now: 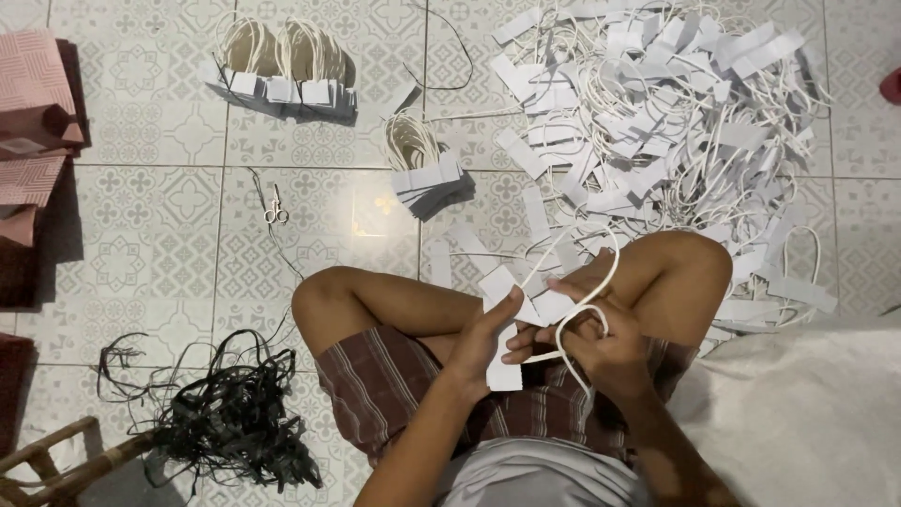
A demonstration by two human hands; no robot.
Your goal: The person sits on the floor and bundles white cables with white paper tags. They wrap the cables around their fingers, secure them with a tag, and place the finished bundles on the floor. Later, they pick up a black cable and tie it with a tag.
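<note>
A small stack of white paper strips point(504, 324) is pinched in the left hand point(483, 343), thumb on top, fingers closed beneath, and kept low over the lap, apparently so the pieces stay squared together. A white cord loop point(587, 310) attached to one strip is hooked and gripped by the closed fingers of the right hand point(601, 352), seemingly to keep it drawn clear of the stack. Both hands are framed between the raised knees of a person seated on a patterned tile floor point(160, 216). Just beyond the right knee, a large loose heap of cord-handled strips point(657, 113) is spread, its tangled loops crowding the reach on that side. Ahead, a tidy bundle point(422, 169) is set down, with a longer row of finished bundles point(282, 70) farther off. Small scissors point(276, 210) are left on the tiles, black plastic strapping point(225, 413) is piled by the left thigh, and pink paper bags point(33, 113) are seen at the frame's edge.
</note>
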